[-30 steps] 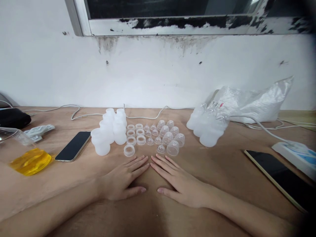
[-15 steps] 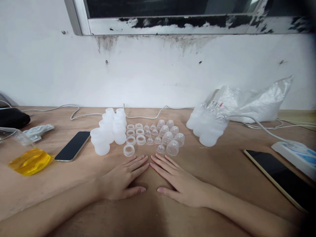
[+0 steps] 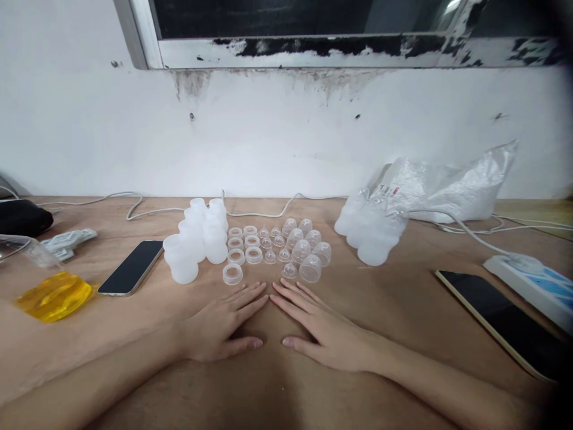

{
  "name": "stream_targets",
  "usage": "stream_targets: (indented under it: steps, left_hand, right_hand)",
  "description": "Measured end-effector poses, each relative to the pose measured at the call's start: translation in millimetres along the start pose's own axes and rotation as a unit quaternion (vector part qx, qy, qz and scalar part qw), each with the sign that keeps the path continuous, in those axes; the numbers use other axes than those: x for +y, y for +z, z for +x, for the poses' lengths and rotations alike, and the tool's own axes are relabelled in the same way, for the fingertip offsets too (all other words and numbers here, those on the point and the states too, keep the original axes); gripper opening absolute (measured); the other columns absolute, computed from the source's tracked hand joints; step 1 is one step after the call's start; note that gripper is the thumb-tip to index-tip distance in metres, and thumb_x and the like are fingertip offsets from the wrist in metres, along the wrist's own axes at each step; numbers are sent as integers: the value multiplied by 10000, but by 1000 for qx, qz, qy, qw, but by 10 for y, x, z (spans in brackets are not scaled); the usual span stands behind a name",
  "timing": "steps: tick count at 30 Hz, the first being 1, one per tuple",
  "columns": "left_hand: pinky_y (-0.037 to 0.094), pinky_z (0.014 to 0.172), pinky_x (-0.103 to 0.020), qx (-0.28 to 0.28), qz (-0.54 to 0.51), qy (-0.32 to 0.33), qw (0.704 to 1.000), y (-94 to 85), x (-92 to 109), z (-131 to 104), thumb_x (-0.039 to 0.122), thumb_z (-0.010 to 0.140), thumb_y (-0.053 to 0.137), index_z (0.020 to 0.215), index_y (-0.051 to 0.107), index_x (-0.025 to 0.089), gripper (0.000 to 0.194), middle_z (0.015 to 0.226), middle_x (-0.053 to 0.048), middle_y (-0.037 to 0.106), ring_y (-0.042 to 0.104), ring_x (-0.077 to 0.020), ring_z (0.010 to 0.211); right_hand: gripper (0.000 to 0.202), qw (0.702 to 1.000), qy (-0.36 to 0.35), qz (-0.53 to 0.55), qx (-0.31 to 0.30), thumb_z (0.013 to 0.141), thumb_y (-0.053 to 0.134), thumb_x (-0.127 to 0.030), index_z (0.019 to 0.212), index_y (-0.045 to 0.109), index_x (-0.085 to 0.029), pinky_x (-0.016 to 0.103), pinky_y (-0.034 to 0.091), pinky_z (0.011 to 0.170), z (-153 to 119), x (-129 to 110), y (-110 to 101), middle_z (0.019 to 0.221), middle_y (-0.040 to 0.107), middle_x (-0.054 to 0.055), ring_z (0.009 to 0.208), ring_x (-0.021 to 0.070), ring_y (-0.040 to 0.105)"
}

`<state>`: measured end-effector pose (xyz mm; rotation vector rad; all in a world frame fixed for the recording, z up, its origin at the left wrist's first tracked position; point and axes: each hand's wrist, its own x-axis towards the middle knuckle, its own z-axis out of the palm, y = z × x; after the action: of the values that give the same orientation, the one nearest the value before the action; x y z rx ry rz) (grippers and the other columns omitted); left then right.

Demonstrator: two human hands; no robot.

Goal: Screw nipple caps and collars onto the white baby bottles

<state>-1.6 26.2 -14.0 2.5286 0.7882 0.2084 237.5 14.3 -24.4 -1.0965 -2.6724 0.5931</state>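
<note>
My left hand (image 3: 224,322) lies flat on the wooden table (image 3: 250,400), fingers stretched out and holding nothing. Mirroring it, my right hand (image 3: 320,328) also rests flat and bare, fingertips close to the left ones. Just beyond the fingers stand rows of baby bottle parts: clear collar rings (image 3: 233,274), small clear nipples (image 3: 289,270) and clear domed caps (image 3: 310,269). Several frosted white bottle bodies (image 3: 183,263) are grouped behind and left of the rings. Farther right, assembled bottles (image 3: 373,248) with clear caps stand in a cluster.
A phone (image 3: 131,267) and a container of yellow liquid (image 3: 56,295) are at left, near small packets (image 3: 67,240) and a black pouch (image 3: 24,218). Rightward are a plastic bag (image 3: 461,185), a power strip (image 3: 532,283) and another phone (image 3: 492,319). White cable (image 3: 264,214) runs along the wall.
The view has shifted slightly. Both hands stay flat in the same place, and none of the bottle parts has moved on the table.
</note>
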Motion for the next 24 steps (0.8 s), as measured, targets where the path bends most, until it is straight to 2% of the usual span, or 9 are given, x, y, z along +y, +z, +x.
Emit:
stream_targets:
  steps: [3, 6, 7, 9, 12, 14, 16, 20, 24]
  left_hand:
    - [240, 1033, -416, 121, -112, -37, 986, -8, -11, -9, 357, 845, 396, 1310, 268, 239, 496, 1387, -52, 275, 282, -214, 1254]
    - [324, 987, -375, 265, -228, -92, 932, -29, -62, 18, 325, 865, 350, 1205, 414, 219, 361, 1282, -52, 442, 392, -193, 1184]
    - [358, 958, -359, 299, -243, -107, 917, -37, -92, 30, 326, 863, 353, 1163, 451, 206, 337, 1237, -57, 486, 428, -194, 1152]
    - [417, 881, -335, 342, -213, -125, 907, -47, -170, 50, 319, 849, 377, 1090, 496, 190, 298, 1142, -65, 547, 498, -195, 1061]
    - [432, 823, -352, 352, -26, -97, 931, -28, -300, 56, 256, 813, 428, 1038, 513, 180, 252, 1050, -81, 556, 520, -201, 960]
    - [416, 826, -383, 333, 114, -67, 934, 9, -368, 48, 199, 790, 448, 1016, 517, 166, 238, 1031, -96, 540, 496, -217, 954]
    - [419, 804, -390, 310, 197, -59, 928, 51, -406, 41, 162, 782, 447, 995, 514, 152, 223, 1016, -102, 535, 486, -225, 938]
    - [432, 765, -369, 280, 237, -74, 927, 97, -398, 44, 144, 786, 445, 961, 505, 139, 185, 980, -95, 543, 492, -219, 899]
    - [421, 754, -372, 265, 238, -82, 931, 82, -352, 60, 145, 797, 439, 934, 510, 146, 154, 972, -85, 555, 499, -217, 891]
  right_hand:
    - [519, 980, 66, 152, 107, 826, 380, -459, 1286, 341, -221, 440, 249, 1022, 49, 21, -52, 1368, 317, 67, 1257, 218, 268]
    - [390, 924, 112, 305, 202, 839, 365, -419, 1159, 459, -218, 386, 413, 899, 111, 51, -128, 1214, 498, 81, 1101, 200, 477]
    - [368, 914, 122, 321, 216, 831, 380, -410, 1123, 477, -208, 360, 461, 824, 129, 58, -151, 1159, 531, 86, 1023, 195, 530]
    - [361, 922, 141, 274, 233, 801, 435, -385, 1105, 472, -194, 324, 491, 694, 164, 70, -183, 1050, 568, 84, 827, 172, 592]
    - [469, 954, 170, 99, 225, 770, 484, -345, 1198, 390, -177, 323, 456, 629, 228, 82, -198, 850, 601, 49, 630, 151, 565]
    - [501, 961, 192, 9, 197, 776, 479, -341, 1224, 367, -148, 318, 430, 594, 285, 94, -191, 718, 606, 35, 600, 172, 559]
    - [456, 960, 215, -47, 173, 785, 467, -338, 1184, 412, -122, 303, 402, 540, 346, 116, -173, 644, 603, 40, 583, 193, 567]
    - [271, 955, 219, -115, 163, 798, 453, -276, 1009, 520, -119, 279, 370, 499, 423, 180, -106, 624, 613, 62, 572, 207, 587]
    - [178, 953, 199, -133, 185, 824, 413, -220, 945, 510, -132, 264, 376, 485, 410, 216, -38, 658, 634, 62, 576, 202, 605]
